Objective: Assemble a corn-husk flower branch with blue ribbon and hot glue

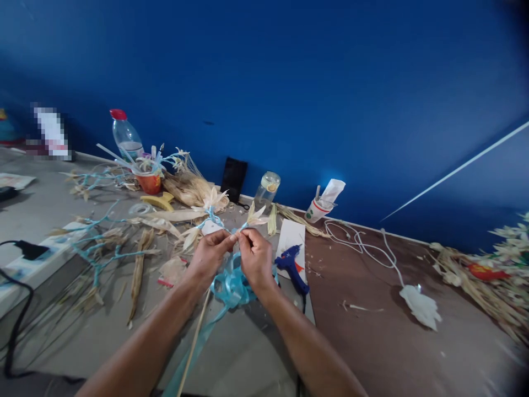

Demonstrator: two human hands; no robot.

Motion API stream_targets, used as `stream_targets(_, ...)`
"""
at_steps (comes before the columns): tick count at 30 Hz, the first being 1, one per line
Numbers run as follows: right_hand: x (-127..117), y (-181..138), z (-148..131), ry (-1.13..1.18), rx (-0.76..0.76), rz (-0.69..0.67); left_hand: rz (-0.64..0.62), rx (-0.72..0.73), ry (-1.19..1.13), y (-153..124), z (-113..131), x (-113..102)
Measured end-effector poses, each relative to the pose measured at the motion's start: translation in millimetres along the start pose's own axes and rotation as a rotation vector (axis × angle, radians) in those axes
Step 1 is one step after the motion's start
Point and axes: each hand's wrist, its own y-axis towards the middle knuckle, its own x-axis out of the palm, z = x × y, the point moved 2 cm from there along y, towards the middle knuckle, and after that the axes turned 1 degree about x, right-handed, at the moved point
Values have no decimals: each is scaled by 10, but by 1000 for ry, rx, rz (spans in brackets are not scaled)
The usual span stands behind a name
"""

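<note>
My left hand (211,252) and my right hand (257,259) meet at the middle of the table, fingers pinched around a blue-wrapped stem. Pale husk flowers (214,202) rise from the stem beyond my fingers, with another husk flower (257,216) nearer the right hand. A loose heap of shiny light-blue ribbon (233,284) lies beneath both hands, its tail running toward the near edge. Beside that tail, a thin pale stick (194,344) slants down from the left hand. The exact grip at the fingertips is too small to make out.
A blue glue gun (292,267) lies right of my hands on white card (291,234). Blue-wrapped branches (97,259), dried husks (140,270) and a power strip (37,264) are at left. A glass jar (268,188), cup (319,209) and bottle (125,135) stand along the wall.
</note>
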Motion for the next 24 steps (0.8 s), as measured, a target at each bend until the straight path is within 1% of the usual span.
stream_targets(3,18,-8,-16,29,29,-2,-5,-14,-52,27,-45,-12)
stream_targets(6,-41,55,-45,43,19,-137,-44,4,-100,60,-72,-42)
stream_targets(7,-81,92,-51,40,-2,-188,-64,11,-107,71,-76,-57)
stream_targets(8,-131,134,-52,37,-30,-211,-79,16,-109,81,-79,-75)
stream_targets(10,-243,220,-41,39,-76,-172,-100,2,-105,94,-84,-106)
stream_targets(12,-314,282,-16,82,-65,-157,-118,-21,-118,89,-83,-120)
stream_targets(13,-322,297,-1,130,-32,-188,-134,-34,-134,79,-78,-116)
stream_targets(17,-232,262,25,380,197,-456,-197,-116,-235,10,-36,-47)
stream_targets(18,-211,246,23,430,253,-487,-218,-140,-262,-7,-24,-25)
stream_targets(21,-190,217,9,564,386,-502,-261,-173,-271,-35,-5,13)
stream_targets(24,-214,220,-5,668,476,-483,-293,-144,-248,-27,-12,22)
